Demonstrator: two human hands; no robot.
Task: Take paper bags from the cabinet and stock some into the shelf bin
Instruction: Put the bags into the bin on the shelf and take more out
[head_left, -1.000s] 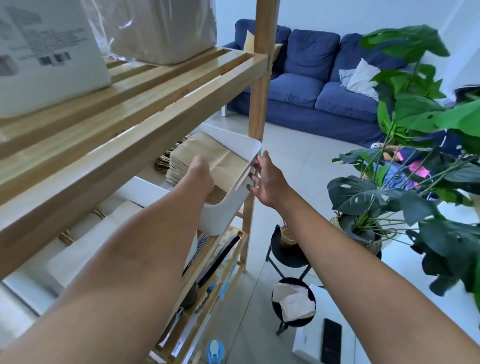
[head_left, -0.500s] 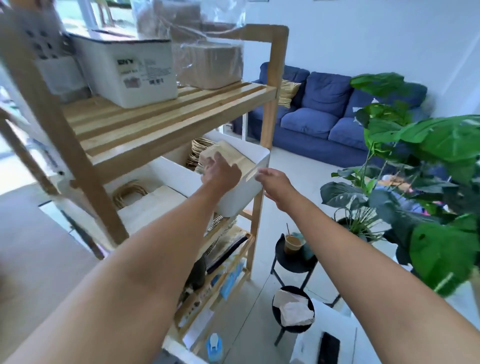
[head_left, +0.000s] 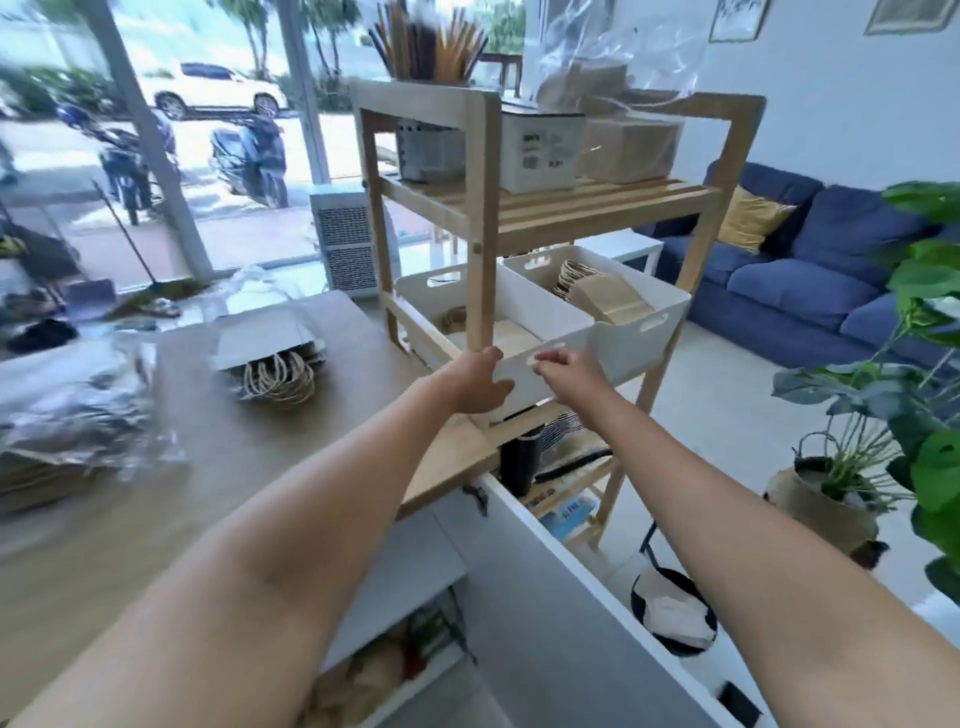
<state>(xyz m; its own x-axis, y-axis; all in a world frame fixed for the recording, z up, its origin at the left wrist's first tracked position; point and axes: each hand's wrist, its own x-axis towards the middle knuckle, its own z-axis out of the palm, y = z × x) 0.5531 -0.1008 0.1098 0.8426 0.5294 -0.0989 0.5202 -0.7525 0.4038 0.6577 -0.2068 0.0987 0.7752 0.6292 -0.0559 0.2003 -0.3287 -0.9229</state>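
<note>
Gripping the front wall of the left white bin (head_left: 524, 382) on the wooden shelf (head_left: 545, 208), the left hand (head_left: 475, 382) curls around its corner and the right hand (head_left: 569, 371) pinches its rim. Brown paper bags (head_left: 613, 304) lie in the right bin (head_left: 647, 332), at two o'clock. White paper bags (head_left: 270, 345) wait on the counter (head_left: 208, 457), at nine o'clock. This looks like positioning the bin; next, I think, fetching those bags calls for releasing it.

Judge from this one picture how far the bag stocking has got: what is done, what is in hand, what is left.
Done: brown paper bags already lie in the right bin on the wooden shelf. In hand: the left hand and right hand are both at the front rim of the left bin. Left: a stack of bags sits on the counter, and the cabinet door stands open.
</note>
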